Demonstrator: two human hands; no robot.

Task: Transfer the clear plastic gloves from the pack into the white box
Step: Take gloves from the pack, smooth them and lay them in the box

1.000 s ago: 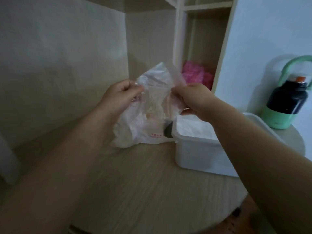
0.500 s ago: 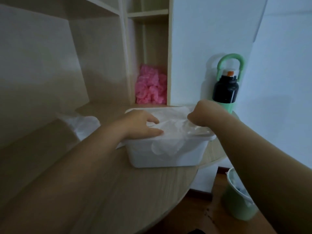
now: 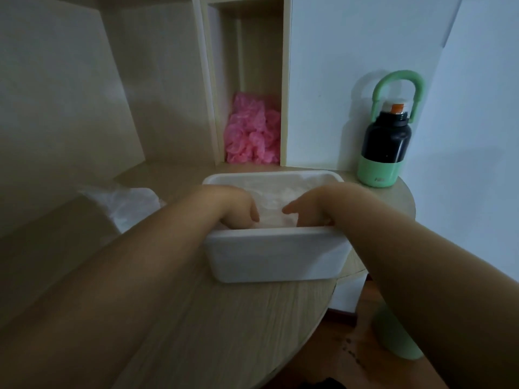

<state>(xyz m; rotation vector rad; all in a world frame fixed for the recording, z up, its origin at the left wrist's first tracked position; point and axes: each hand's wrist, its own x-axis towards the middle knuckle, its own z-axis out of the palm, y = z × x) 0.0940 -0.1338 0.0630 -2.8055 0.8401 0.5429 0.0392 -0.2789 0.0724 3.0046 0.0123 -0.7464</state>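
White box (image 3: 275,256) is being borne by the wooden table (image 3: 224,327). Clear plastic gloves (image 3: 269,196) are lying inside the box and are being touched from above by left hand (image 3: 234,206) and right hand (image 3: 314,203), thumbs pointing inward. Fingertips are being hidden by the box's near wall, so gripping or flat pressing cannot be told. Pack (image 3: 129,204) is lying just left of the box. Green-and-black bottle (image 3: 384,141) is standing behind its right corner.

- White rectangular plastic box (image 3: 276,256): open-topped, upright on the wooden tabletop (image 3: 224,327).
- Clear crumpled plastic gloves (image 3: 273,197): lying inside the box.
- Translucent plastic pack (image 3: 132,204): slack, lying on the tabletop left of the box.
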